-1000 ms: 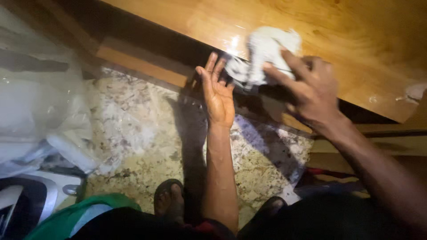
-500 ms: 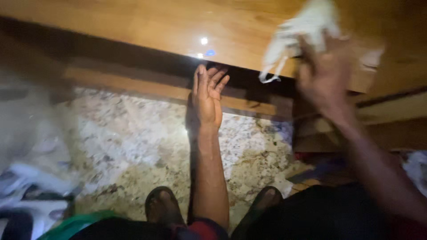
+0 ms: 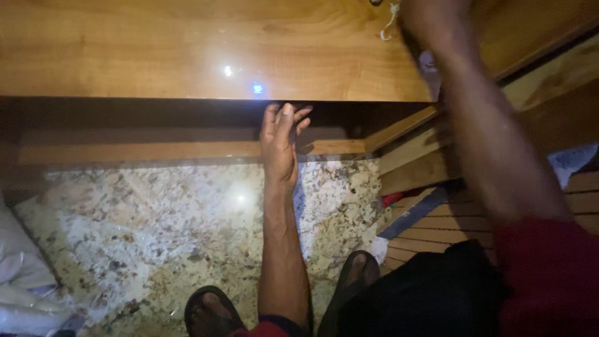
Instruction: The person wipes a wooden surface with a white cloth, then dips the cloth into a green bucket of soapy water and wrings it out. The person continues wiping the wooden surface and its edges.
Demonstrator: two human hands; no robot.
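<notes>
My left hand point(image 3: 279, 140) is held open, palm up, just below the front edge of the glossy wooden tabletop point(image 3: 156, 56), with its fingertips under the rim and nothing in it. My right arm reaches up across the table's right end. My right hand point(image 3: 430, 22) is blurred and mostly cut off by the top of the picture. Beside it hangs only a thin strand of the white cloth point(image 3: 389, 20) that it grips.
Below me is a speckled stone floor point(image 3: 143, 212) with my two sandalled feet point(image 3: 209, 312) point(image 3: 357, 271) on it. White plastic bags point(image 3: 19, 274) lie at the far left. Wooden slats point(image 3: 437, 231) and a blue strip point(image 3: 412, 215) are at the right.
My right hand has carried the white cloth up and away across the table, almost out of view. My left hand has stayed open under the table edge. The view has swung to the right.
</notes>
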